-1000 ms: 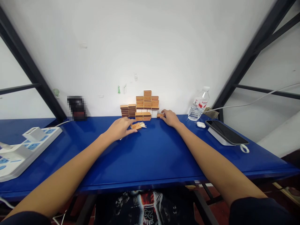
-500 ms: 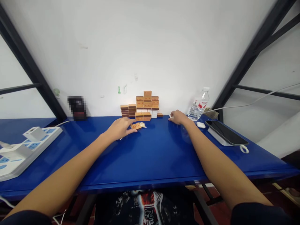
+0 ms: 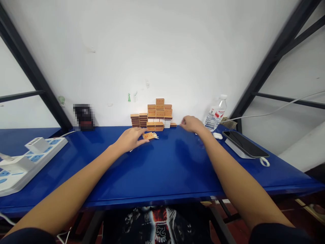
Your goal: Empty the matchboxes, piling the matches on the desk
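Observation:
A stack of small orange matchboxes [image 3: 159,112] stands against the white wall at the back of the blue table [image 3: 162,169]. My left hand [image 3: 130,139] rests on the table with its fingertips pinching an open matchbox [image 3: 148,136] whose matches stick out to the right. My right hand [image 3: 191,124] hovers just above the table to the right of the stack, fingers curled; what they hold, if anything, is hidden. A single flat matchbox [image 3: 173,124] lies at the stack's right end.
A water bottle [image 3: 216,113], a white earbud case [image 3: 217,135] and a phone on a white stand [image 3: 242,144] sit at the right. A white power strip [image 3: 22,162] lies at the left. Black frame bars slant on both sides.
My right hand left the stack's right end, moved right, then lifted slightly off the table. The left hand nudged the open matchbox a little toward the stack.

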Action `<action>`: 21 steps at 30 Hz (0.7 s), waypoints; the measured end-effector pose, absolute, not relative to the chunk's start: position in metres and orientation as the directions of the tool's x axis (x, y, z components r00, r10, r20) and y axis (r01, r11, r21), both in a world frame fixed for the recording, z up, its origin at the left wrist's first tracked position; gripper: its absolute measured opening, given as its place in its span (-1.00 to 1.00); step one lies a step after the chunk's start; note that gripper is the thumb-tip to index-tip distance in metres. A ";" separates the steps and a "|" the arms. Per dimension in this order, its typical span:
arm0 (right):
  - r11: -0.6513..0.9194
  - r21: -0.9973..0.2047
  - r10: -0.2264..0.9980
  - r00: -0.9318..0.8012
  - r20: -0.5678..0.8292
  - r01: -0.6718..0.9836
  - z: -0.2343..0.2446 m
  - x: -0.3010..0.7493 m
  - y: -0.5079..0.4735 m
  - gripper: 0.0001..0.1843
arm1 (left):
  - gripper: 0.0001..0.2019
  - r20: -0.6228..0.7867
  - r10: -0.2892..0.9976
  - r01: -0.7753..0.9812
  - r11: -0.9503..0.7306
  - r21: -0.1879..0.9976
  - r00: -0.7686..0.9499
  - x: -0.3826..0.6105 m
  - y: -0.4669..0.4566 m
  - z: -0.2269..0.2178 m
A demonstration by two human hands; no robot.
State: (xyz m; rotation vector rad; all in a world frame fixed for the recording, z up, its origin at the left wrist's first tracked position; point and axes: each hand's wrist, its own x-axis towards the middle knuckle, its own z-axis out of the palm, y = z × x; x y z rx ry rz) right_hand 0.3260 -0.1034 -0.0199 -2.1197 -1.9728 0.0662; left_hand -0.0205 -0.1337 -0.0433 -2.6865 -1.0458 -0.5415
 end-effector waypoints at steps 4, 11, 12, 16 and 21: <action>0.272 -0.718 0.962 -0.151 0.229 0.641 -0.030 0.269 -0.112 -0.69 | -0.50 0.517 0.560 0.658 -0.753 -0.009 0.648 -0.020 -0.135 -0.042; 0.270 -0.914 0.960 -0.156 0.232 0.303 -0.039 0.221 -0.133 -0.62 | -0.49 0.649 0.474 0.615 -0.788 0.010 0.596 -0.019 -0.136 -0.040; 0.254 -0.924 0.962 -0.172 0.212 0.285 -0.039 0.220 -0.133 -0.62 | -0.49 0.657 0.471 0.618 -0.786 0.010 0.589 -0.019 -0.135 -0.040; 0.216 -0.954 0.975 0.004 0.222 0.208 -0.034 0.225 -0.130 -0.66 | -0.49 0.670 0.476 0.632 -0.775 0.013 0.570 -0.019 -0.134 -0.041; 0.076 -0.995 0.997 0.001 0.076 0.059 -0.034 0.217 -0.139 -0.73 | -0.48 0.690 0.455 0.628 -0.778 0.000 0.563 -0.019 -0.134 -0.043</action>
